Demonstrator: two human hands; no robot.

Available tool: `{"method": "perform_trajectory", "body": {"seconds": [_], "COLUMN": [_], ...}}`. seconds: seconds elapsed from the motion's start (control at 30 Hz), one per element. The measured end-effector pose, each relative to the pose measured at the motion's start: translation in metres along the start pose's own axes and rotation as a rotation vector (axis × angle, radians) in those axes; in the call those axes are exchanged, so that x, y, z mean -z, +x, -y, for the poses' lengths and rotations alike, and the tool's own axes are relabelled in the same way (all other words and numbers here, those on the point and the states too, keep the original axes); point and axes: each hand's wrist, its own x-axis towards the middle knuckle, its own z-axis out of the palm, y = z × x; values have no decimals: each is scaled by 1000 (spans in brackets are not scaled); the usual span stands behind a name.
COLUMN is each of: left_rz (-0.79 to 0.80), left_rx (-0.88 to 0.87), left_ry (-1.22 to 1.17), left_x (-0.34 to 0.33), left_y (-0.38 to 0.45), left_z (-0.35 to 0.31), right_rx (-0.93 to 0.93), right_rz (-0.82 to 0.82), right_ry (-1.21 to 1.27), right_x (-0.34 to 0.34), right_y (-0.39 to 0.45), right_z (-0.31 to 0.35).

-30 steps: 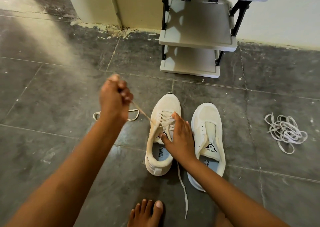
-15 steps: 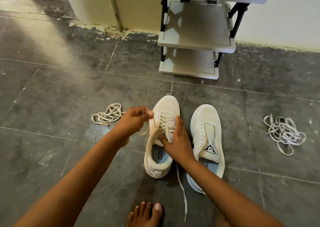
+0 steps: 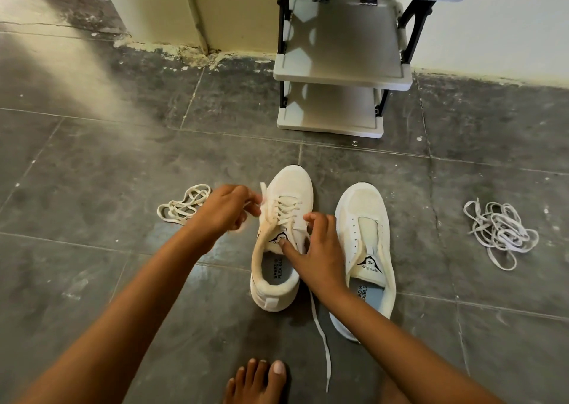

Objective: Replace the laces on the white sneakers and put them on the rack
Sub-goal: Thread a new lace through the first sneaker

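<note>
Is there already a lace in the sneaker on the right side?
No, the right sneaker shows bare eyelets and an uncovered tongue; only the left sneaker is laced.

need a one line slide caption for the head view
Left hand pinches a lace end beside the half-laced sneaker, right hand steadying its tongue; unlaced sneaker waits alongside.

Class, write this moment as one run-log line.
left hand: pinches lace end | right hand: steadies left sneaker | right sneaker: unlaced | rack: no shoes
</note>
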Motion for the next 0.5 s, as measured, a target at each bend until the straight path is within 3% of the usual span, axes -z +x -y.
{"method": "perform_trajectory", "body": {"seconds": [0.27, 0.4, 0.5], "left_rz": [192, 67, -27], "left_rx": [-81, -90, -158], "left_ry": [197, 176, 337], "left_x": [-31, -42, -49], "left_y": [-9, -6, -6], "left_z": [-3, 8, 20], "right_rx": [-51, -21, -80], "right_rz": [34, 31, 40], "right_ry": [18, 21, 66], "right_x": [18, 18, 22], "right_y": [-4, -6, -3], "right_z": [6, 6, 6]}}
